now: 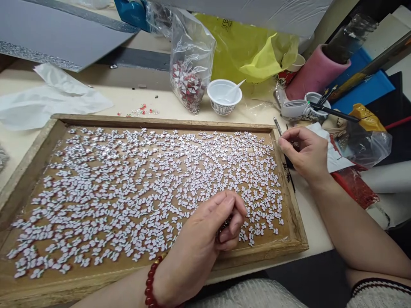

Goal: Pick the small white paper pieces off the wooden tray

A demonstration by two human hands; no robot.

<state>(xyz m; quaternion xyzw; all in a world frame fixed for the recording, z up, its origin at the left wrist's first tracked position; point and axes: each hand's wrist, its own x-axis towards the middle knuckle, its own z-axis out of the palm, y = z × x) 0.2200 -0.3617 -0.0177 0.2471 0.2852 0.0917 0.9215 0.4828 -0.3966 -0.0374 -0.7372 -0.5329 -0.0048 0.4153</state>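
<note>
My left hand [212,226], with a red bead bracelet [152,278] at its wrist, is curled closed over the front right part of a wooden-framed tray [180,124]. Between its fingers shows a bunch of small dark, shiny pieces [224,229], mostly hidden by the palm. Many small white cherry-shaped pieces [135,184] with green and red edges cover the brown floor of the tray. My right hand [305,154] is at the tray's right rim, thumb and fingertips pinched together; what they hold, if anything, is too small to make out. Small dark bits [287,171] lie on the rim beneath it.
Behind the tray stand a clear bag of red and silver pieces [189,81], a white bowl with a spoon [224,97] and a yellow bag [237,47]. White tissue [54,98] lies at left. Cups, a pink roll [316,70], pens and plastic wrap crowd the right side.
</note>
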